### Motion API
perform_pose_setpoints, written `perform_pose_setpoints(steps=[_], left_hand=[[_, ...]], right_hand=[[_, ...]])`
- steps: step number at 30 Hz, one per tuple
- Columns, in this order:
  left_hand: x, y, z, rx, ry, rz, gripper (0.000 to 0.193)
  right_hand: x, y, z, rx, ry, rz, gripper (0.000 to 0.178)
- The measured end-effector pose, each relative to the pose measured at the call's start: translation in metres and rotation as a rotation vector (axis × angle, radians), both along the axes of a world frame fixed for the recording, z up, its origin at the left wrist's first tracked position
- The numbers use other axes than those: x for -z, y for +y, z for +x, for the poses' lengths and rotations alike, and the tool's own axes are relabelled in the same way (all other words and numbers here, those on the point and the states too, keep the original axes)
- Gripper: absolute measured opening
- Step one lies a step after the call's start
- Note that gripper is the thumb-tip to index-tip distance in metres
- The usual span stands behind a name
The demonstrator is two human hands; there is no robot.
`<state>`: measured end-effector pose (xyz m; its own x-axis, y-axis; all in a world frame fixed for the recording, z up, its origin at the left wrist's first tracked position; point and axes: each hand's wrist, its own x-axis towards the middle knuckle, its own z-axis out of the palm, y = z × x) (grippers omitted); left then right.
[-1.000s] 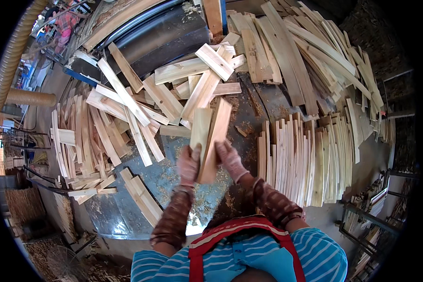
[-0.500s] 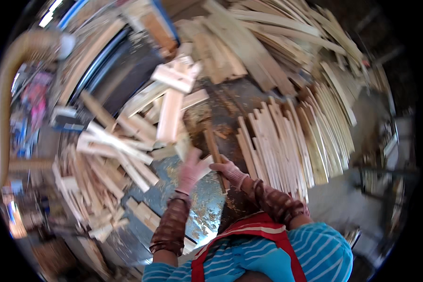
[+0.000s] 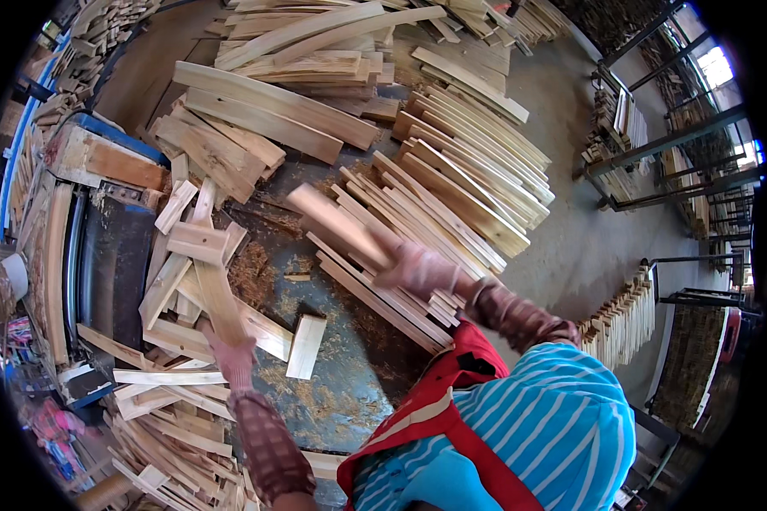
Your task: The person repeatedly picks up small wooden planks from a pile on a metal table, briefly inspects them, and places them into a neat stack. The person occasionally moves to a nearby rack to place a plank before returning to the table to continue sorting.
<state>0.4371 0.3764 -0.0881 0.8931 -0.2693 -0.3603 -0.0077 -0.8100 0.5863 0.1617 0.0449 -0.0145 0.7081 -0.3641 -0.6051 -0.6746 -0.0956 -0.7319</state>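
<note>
My left hand [image 3: 232, 359], in a pinkish work glove, closes around the near end of a pale wooden board [image 3: 218, 300] in the jumbled pile at the left. A short wooden block [image 3: 198, 242] lies across that board's far end. My right hand [image 3: 422, 271], gloved too and smeared by motion, grips the near end of another wooden board [image 3: 337, 223]. That board is held over the left edge of a row of narrow wooden strips [image 3: 392, 298]. A short pale block [image 3: 306, 347] lies alone on the metal tabletop between my hands.
A machine with a dark roller bed [image 3: 111, 264] stands at the left. Longer planks [image 3: 264, 106] are stacked at the far side. More strips [image 3: 477, 162] lie in rows at the right. Sawdust [image 3: 268, 272] covers parts of the metal table [image 3: 349, 387]. Metal racks [image 3: 665, 153] stand beyond.
The view has turned toward the right. My hands, close together before, are now apart: the right has swung a board over the strips, and the left has reached a board in the pile.
</note>
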Motion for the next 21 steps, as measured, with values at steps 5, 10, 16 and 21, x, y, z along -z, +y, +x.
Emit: perform_pose_setpoints(steps=[5, 10, 16, 21], left_hand=[[-0.002, 0.073, -0.102, -0.419, 0.628, -1.043, 0.081], [-0.025, 0.065, -0.188, -0.616, 0.946, -1.318, 0.063], [-0.018, 0.021, -0.228, -0.646, 0.855, -1.032, 0.046], [0.007, -0.007, -0.238, -0.412, 0.821, -0.888, 0.044]], right_hand=[[0.026, -0.088, -0.072, 0.099, 0.073, -0.554, 0.087], [0.082, -0.102, -0.101, 0.131, 0.054, -0.385, 0.096], [0.088, -0.088, -0.094, 0.015, -0.033, -0.312, 0.07], [0.093, -0.033, -0.086, -0.011, -0.163, -0.116, 0.069]])
